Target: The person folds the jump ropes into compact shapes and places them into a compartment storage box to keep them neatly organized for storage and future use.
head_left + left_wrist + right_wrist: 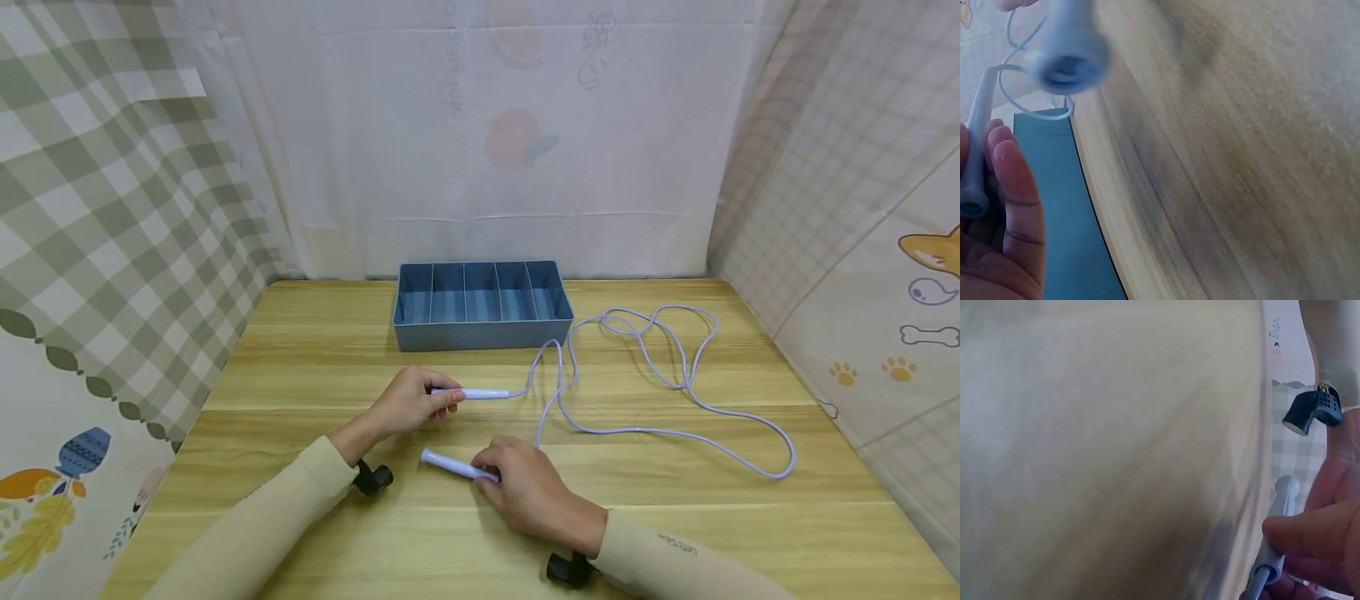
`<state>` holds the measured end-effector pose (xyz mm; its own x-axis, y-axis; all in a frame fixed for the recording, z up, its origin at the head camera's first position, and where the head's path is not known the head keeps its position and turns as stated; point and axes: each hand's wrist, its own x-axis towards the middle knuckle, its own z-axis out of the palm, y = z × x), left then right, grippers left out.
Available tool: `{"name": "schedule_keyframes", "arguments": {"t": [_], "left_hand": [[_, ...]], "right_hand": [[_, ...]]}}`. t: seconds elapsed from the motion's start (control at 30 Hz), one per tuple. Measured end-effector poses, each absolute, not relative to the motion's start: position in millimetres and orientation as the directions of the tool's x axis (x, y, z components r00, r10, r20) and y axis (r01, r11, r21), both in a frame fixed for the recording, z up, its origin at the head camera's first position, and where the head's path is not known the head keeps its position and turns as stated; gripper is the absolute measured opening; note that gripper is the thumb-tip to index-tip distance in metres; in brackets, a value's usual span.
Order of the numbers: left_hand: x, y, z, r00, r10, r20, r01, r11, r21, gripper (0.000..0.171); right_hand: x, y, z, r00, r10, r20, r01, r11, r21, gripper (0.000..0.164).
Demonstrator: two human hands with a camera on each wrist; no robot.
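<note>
A pale lilac jump rope (660, 430) has a slim handle at each end, one in each hand. My left hand (411, 398) pinches one handle (486, 394) between thumb and fingers, its cord end pointing right. Nearer the front edge, my right hand (525, 483) pinches the other handle (450, 463) by its cord end, and the flared free end points left. In the left wrist view, the left handle (981, 131) lies along the curled fingers. The right wrist view shows the thumb pressed on the other handle (1282, 509), with cord leaving its end.
A blue-grey box (483, 336) with several open compartments stands at the back of the wooden table (315, 333), against a white curtain. The cord sprawls in loops over the right side. Patterned cloth (135, 183) hangs at the left and right sides.
</note>
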<state>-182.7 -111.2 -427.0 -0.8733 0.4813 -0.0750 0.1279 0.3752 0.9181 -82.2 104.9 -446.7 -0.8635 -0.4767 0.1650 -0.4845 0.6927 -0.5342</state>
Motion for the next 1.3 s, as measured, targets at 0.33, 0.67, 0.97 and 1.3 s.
{"name": "schedule_keyframes", "arguments": {"t": [0.33,0.67,0.97,1.3], "left_hand": [[-184,-112,-429,-0.848,0.523,-0.086,0.126,0.357,0.926,0.026],[-184,-111,-432,-0.826,0.548,-0.132,0.059,0.317,0.947,0.027],[-182,-112,-432,-0.802,0.57,-0.18,-0.012,0.285,0.958,0.027],[-180,-111,-429,-0.788,0.585,-0.193,-0.02,0.289,0.957,0.028]], "right_hand": [[-86,116,-439,-0.806,-0.485,0.339,-0.591,0.683,-0.43,0.018],[-94,125,-436,-0.738,-0.456,0.497,-0.654,0.666,-0.359,0.021],[-102,129,-434,-0.671,-0.432,0.602,-0.696,0.646,-0.312,0.024],[-106,132,-429,-0.648,-0.417,0.637,-0.7,0.657,-0.281,0.03]]}}
